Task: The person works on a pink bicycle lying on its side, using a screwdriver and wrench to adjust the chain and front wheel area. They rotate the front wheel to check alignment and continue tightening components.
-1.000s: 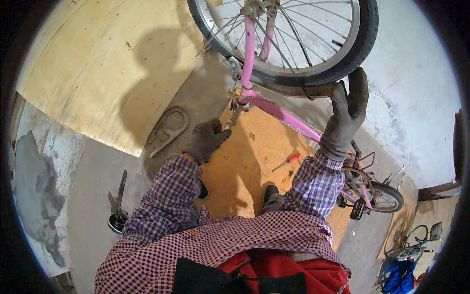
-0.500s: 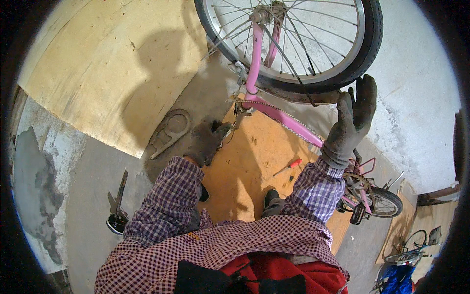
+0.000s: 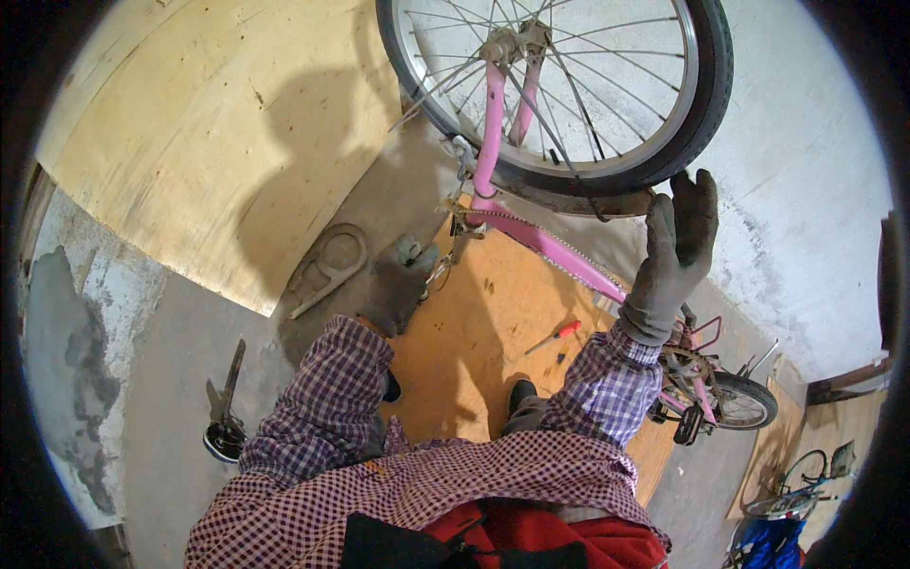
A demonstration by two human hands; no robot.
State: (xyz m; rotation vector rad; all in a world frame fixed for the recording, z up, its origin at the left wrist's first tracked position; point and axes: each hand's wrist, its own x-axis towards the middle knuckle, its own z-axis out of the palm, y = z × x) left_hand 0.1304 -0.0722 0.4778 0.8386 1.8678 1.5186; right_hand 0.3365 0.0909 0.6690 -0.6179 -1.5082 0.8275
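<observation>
A bicycle wheel (image 3: 703,104) with a black tyre and a silver rim stands ahead of me in a pink frame (image 3: 555,248). A chain (image 3: 559,239) runs along the frame's lower bar. My right hand (image 3: 675,261), in a grey glove, is raised by the tyre's lower right side. Its fingers are stretched out and hold nothing; whether they touch the tyre I cannot tell. My left hand (image 3: 398,284), gloved too, is low left of the frame with its fingers curled. A shiny metal part (image 3: 440,272) shows beside it; its grip is hidden.
An orange-brown board (image 3: 455,351) under my feet bears a red-handled screwdriver (image 3: 557,335). Left of it lie a grey chain guard (image 3: 332,266) and a seat post with a round end (image 3: 226,417). Another pink bicycle (image 3: 725,394) lies at right. A plywood sheet (image 3: 190,142) leans at left.
My left hand's fingers have curled in more. My right hand has dropped slightly, still spread. The wheel appears to have turned a little.
</observation>
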